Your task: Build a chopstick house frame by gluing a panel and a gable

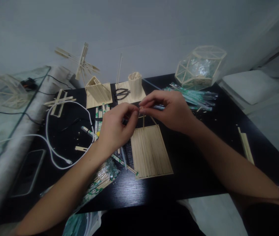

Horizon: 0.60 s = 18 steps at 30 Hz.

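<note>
My left hand [119, 123] and my right hand [169, 109] meet fingertip to fingertip above the middle of the table. Both are closed in a pinch, and what the fingers hold is too small and hidden to name. Just below them lies a flat panel of wooden sticks [150, 150], laid side by side. Thin sticks rise from the panel's far edge towards my fingers; their upper ends are covered by my hands. Wrapped chopsticks [117, 159] lie beside the panel, partly under my left forearm.
Behind stand a stick cup [135, 86] on a base, pliers [122, 94] and a slanted stick model [98, 91]. Left are a white cable [47, 131] and a phone [28, 172]. Clear wrappers [198, 96] and a polyhedral stick frame [203, 67] sit back right; loose sticks [246, 146] lie right.
</note>
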### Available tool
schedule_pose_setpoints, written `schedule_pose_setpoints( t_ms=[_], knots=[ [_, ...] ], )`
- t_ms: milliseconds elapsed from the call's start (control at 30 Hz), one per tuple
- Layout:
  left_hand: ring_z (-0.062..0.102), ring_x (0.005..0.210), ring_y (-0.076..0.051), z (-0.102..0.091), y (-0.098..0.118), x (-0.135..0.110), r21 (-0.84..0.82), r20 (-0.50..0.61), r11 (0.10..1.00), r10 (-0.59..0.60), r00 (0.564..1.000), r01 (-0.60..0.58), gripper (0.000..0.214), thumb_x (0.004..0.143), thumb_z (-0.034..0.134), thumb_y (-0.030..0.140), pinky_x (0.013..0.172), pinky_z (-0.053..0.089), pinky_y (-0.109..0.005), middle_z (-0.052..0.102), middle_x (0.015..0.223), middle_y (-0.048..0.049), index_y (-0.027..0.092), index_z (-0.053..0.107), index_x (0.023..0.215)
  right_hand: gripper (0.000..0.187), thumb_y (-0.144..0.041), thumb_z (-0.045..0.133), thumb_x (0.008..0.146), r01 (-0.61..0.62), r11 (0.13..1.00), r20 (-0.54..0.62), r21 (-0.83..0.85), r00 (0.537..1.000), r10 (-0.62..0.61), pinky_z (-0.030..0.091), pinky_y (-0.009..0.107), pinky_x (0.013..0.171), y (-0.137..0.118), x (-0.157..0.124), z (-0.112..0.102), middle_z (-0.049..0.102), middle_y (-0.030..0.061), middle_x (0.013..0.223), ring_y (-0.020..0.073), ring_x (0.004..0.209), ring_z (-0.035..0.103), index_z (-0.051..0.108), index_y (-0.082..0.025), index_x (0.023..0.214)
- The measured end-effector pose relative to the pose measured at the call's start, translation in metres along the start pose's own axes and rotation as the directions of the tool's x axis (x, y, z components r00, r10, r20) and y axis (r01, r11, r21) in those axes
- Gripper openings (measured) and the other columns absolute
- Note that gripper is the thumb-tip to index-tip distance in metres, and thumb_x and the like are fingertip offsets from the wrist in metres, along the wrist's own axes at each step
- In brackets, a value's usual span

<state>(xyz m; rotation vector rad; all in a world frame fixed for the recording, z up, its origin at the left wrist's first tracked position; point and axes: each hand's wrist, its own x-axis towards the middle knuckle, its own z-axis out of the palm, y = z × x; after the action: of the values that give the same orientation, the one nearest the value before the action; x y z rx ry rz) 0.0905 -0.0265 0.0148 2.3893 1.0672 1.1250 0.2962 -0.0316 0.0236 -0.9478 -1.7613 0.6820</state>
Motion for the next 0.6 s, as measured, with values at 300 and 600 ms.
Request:
schedule_pose_setpoints(
  t_ms=[300, 600],
  knots=[
    [0.067, 0.074, -0.015, 0.0009, 0.0007, 0.0000, 0.014, 0.008, 1.000, -0.002, 1.000, 0.002, 0.011, 0.098, 0.058, 0.023, 0.069, 0.052, -0.030, 0.073, 0.085, -0.0019, 0.021, 0.068, 0.094, 0.011, -0.026, 0.083, 0.084, -0.011, 1.000, -0.007, 0.000, 1.000, 0.011, 0.059, 0.031, 0.076, 0.0011, -0.0001, 0.0003, 0.079, 0.0021, 0.085, 0.0174, 0.079, 0.074, 0.078, -0.019, 0.090],
    [0.066, 0.073, -0.014, 0.0013, 0.0002, -0.0008, 0.011, 0.012, 1.000, 0.005, 1.000, -0.005, 0.011, 0.098, 0.058, 0.022, 0.069, 0.051, -0.030, 0.072, 0.083, -0.0014, 0.020, 0.068, 0.095, 0.009, -0.024, 0.083, 0.084, -0.010, 1.000, -0.009, 0.009, 1.000, 0.010, 0.059, 0.030, 0.075, 0.0015, -0.0001, 0.0008, 0.079, 0.0021, 0.084, 0.0167, 0.079, 0.073, 0.078, -0.018, 0.090]
  ],
)
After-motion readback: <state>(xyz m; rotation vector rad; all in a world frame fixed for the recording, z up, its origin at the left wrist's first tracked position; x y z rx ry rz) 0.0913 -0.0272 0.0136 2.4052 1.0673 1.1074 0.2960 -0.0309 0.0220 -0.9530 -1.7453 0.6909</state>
